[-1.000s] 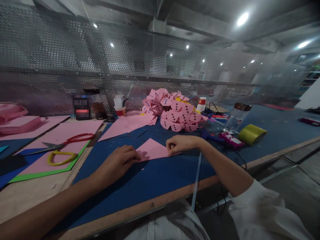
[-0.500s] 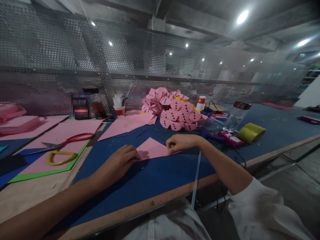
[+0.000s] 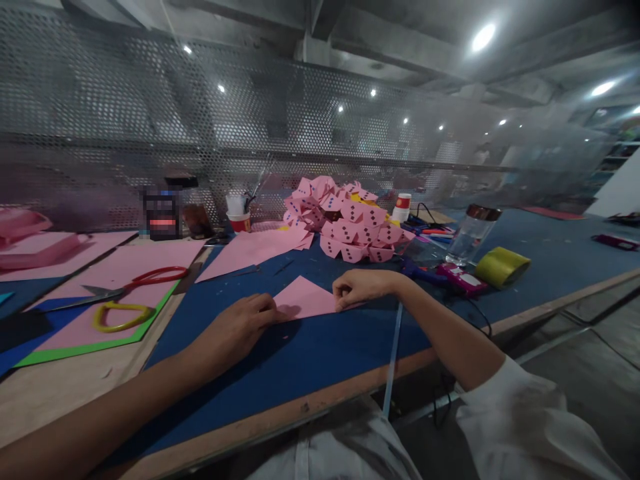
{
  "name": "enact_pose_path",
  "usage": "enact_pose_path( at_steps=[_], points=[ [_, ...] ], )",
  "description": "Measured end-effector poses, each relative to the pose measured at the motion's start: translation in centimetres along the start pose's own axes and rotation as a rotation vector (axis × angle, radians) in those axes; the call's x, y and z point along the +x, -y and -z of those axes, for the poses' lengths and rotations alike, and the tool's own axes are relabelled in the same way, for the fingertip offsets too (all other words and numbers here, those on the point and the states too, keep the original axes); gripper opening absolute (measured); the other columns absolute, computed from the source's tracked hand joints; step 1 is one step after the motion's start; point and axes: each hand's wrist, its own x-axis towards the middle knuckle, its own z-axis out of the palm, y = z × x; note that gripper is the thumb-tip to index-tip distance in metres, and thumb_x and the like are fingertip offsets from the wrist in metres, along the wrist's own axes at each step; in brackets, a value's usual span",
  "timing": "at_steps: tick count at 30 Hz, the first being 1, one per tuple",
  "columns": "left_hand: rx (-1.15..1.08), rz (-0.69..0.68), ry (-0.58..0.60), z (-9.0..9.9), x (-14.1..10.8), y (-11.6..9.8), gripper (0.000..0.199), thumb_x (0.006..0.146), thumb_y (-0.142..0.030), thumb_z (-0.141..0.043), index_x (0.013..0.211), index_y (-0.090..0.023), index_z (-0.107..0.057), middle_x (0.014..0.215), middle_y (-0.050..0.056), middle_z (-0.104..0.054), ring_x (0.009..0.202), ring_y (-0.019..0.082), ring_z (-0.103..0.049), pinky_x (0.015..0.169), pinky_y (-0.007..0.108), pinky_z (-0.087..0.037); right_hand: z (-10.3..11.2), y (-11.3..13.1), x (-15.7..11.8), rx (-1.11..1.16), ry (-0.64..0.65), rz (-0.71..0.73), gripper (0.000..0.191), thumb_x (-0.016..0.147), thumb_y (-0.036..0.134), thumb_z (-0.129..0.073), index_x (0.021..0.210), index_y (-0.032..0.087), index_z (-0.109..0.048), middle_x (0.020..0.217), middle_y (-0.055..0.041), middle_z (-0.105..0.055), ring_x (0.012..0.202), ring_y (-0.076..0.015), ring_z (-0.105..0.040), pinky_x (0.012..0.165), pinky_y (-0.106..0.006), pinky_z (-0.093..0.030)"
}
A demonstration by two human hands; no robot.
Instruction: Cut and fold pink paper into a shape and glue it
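Paper (image 3: 309,298) lies on the desk (image 3: 280,373) between the grips. Left grip (image 3: 241,325), fingers together, meets one corner; right grip (image 3: 364,287) curls over another: pinching or pressing, I cannot tell. Even pressure should keep the edge true.

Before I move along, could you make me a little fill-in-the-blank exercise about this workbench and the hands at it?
The sheet between the left hand and the right hand is coloured ____.
The work surface directly beneath that sheet is coloured ____.
Of the two hands, the one nearer the clear jar is the ____ one.
The lid on that jar is coloured ____.

Missing words: pink; blue; right; brown.
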Motion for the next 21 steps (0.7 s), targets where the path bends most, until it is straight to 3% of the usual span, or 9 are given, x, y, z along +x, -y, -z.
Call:
enact_pose_path(
  at_steps=[8, 21],
  points=[
    [0.025, -0.032, -0.01, -0.2, -0.1, 0.3, 0.041, 0.1, -0.009, -0.043, 0.125, -0.03, -0.067, 0.102, 0.005, -0.063, 0.089, 0.02, -0.059, 0.081, 0.031, -0.044, 0.0, 0.3, -0.5, 0.0, 0.0, -0.03, 0.036, 0.08, 0.047, -0.074, 0.087, 0.012, -0.069, 0.074, -0.0001, -0.064, 0.069, -0.0121, -0.054, 0.059, -0.021, -0.036],
    [0.074, -0.041, 0.05, 0.6, -0.2, -0.8, 0.049, 0.1, -0.009, -0.039, 0.139, -0.032, -0.057, 0.104, 0.006, -0.063, 0.09, 0.022, -0.058, 0.08, 0.036, -0.044, 0.0, 0.2, -1.0, 0.026, -0.013, -0.072, 0.034, 0.079, 0.046, -0.074, 0.087, 0.013, -0.07, 0.071, 0.0004, -0.065, 0.066, -0.0116, -0.054, 0.058, -0.021, -0.035]
  ],
)
